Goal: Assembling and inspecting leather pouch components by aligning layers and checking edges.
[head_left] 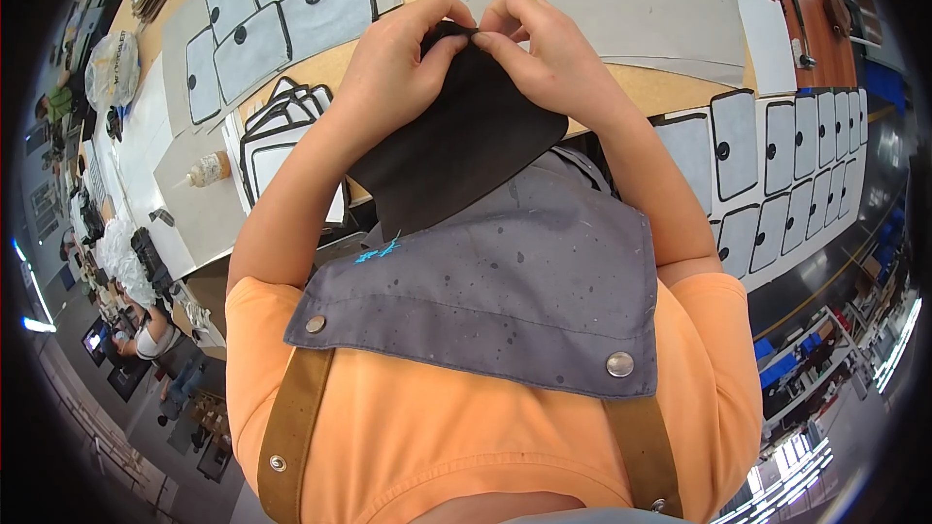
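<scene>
Between my two hands hangs a black piece of thin sheet material [456, 131], pinched at its top edge. My left hand [408, 58] closes thumb and fingers on that edge from the left. From the right, my right hand [544, 49] pinches the same edge, its fingertips touching or nearly touching those of the left. The lower part of the sheet drapes toward my grey apron [495, 281]. Whether the material is cloth or leather I cannot tell.
Light grey panels with black edges and a black dot [252, 44] lie at the far left. A stack of black-edged pieces [282, 150] and a small bottle [208, 169] sit nearer. More panels [735, 141] stand in rows at right. A large grey board [592, 5] lies ahead.
</scene>
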`<state>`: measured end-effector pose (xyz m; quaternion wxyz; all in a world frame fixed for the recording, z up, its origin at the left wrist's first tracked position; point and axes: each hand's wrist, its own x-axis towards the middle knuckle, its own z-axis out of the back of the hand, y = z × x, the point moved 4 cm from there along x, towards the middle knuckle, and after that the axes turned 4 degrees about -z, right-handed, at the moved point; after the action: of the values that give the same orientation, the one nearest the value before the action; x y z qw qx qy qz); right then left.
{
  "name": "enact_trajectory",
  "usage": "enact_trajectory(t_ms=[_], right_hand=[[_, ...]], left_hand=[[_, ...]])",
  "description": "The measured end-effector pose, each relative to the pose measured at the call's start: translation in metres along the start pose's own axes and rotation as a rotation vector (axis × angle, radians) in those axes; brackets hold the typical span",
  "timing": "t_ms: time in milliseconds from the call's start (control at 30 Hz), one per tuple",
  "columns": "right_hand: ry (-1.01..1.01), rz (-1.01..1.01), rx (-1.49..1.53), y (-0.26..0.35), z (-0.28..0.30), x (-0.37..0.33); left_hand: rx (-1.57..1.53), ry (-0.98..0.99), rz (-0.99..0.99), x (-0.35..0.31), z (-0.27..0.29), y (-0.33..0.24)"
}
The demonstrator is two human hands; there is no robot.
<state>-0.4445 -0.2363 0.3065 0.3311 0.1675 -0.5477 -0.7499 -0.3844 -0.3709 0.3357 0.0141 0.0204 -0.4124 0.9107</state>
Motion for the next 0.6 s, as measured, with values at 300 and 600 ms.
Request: enact_trajectory(t_ms=[300,600], right_hand=[[0.150,-0.105,0.055,-0.0073,0.0024,0.0026],[0.168,-0.122,0.046,-0.0057,-0.0019,0.0008]], left_hand=[[0.080,-0.016,-0.174,-0.0024,-0.0019,-0.0052],[0.074,-0.058,-0.248,-0.0054,-0.0037,0.0036]])
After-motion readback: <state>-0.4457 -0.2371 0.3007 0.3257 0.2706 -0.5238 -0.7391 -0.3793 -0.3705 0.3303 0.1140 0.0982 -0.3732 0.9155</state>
